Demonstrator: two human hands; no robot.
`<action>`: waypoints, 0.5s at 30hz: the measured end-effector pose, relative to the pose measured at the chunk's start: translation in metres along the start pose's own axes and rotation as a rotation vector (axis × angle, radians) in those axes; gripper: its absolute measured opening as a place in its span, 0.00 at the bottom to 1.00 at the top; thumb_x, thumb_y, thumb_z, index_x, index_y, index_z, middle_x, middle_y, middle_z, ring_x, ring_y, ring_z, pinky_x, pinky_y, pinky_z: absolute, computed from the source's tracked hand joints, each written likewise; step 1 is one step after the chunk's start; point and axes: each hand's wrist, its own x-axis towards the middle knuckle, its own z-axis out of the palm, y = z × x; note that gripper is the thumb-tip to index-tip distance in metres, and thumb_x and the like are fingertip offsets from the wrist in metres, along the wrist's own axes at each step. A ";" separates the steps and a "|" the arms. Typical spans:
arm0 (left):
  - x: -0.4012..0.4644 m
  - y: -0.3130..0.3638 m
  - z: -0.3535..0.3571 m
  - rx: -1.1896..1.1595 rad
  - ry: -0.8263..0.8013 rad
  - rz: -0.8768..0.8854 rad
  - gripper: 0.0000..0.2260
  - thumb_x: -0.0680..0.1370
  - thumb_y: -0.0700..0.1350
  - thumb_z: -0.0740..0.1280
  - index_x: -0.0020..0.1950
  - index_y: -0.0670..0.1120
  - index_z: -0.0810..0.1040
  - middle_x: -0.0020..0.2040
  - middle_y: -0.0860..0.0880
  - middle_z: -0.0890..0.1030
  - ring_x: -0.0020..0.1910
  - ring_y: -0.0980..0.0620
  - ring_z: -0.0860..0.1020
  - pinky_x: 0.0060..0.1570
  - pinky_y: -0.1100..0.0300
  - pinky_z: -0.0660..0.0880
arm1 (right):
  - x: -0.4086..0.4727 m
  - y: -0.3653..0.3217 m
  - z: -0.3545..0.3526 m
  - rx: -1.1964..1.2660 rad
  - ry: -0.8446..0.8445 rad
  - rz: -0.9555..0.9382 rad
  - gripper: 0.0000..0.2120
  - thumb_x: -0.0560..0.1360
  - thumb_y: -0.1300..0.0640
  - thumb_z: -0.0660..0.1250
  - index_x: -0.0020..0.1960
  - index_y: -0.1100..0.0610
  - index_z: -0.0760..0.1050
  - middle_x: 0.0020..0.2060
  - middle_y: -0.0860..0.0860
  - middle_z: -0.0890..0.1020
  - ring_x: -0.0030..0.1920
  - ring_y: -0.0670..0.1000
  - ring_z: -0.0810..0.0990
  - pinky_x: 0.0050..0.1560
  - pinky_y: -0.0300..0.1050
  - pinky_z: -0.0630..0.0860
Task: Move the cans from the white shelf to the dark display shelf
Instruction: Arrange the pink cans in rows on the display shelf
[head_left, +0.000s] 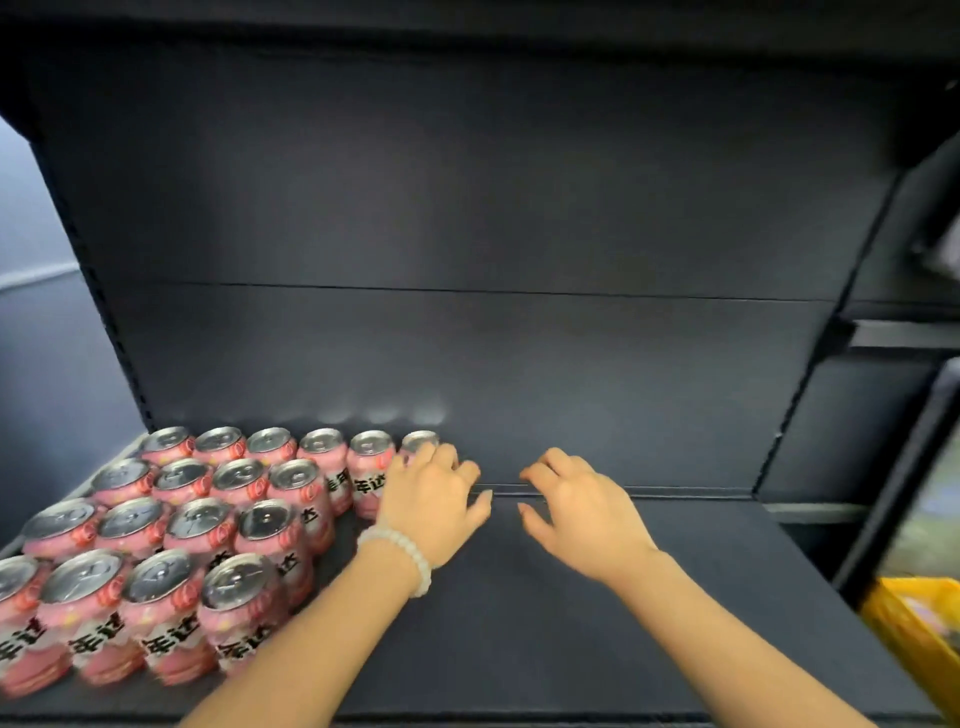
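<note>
A wide dark display shelf (597, 597) fills most of the view from the head camera, with a tall dark back panel (467, 208) behind it and most of its deck bare on the right. The white shelf named in the task is not in view. On the left part of the deck stands a block of pink cans (171, 540) with silver tops, upright and packed close in rows that run from the front edge to the back panel; the rearmost row reaches furthest to the right. At the far right edge of the view, a yellow object (914, 623) sits blurred outside the shelf. Two bare forearms reach in from below. The left hand (431, 499), a pale bead bracelet (400, 556) on its wrist, rests against the last can (418, 441) of the back row, fingers curled loosely over its side rather than clamped round it. The right hand (582, 512) hovers just beside it over bare deck, fingers spread and holding nothing. The step in hand looks like setting or straightening that end can in its row. The next move probably calls for both hands to draw back and fetch more cans, then fill the shorter rows rightward
</note>
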 end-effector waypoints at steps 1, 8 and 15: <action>-0.008 0.018 -0.002 -0.038 -0.003 0.023 0.19 0.77 0.59 0.53 0.55 0.52 0.79 0.52 0.51 0.78 0.56 0.50 0.74 0.52 0.52 0.70 | -0.018 0.005 -0.008 -0.003 0.015 0.014 0.18 0.77 0.49 0.61 0.63 0.56 0.73 0.55 0.52 0.75 0.54 0.56 0.76 0.47 0.50 0.76; -0.057 0.131 -0.011 -0.119 -0.040 0.161 0.21 0.80 0.59 0.51 0.66 0.52 0.71 0.61 0.52 0.73 0.63 0.50 0.68 0.60 0.53 0.64 | -0.146 0.058 -0.044 -0.083 0.076 0.170 0.19 0.75 0.49 0.63 0.62 0.56 0.74 0.54 0.53 0.77 0.52 0.58 0.78 0.44 0.51 0.77; -0.106 0.239 0.007 -0.202 -0.107 0.314 0.19 0.80 0.59 0.53 0.66 0.53 0.72 0.61 0.51 0.73 0.63 0.49 0.68 0.60 0.52 0.64 | -0.272 0.107 -0.042 -0.093 0.025 0.376 0.17 0.73 0.48 0.64 0.57 0.55 0.75 0.49 0.53 0.76 0.51 0.57 0.78 0.43 0.52 0.78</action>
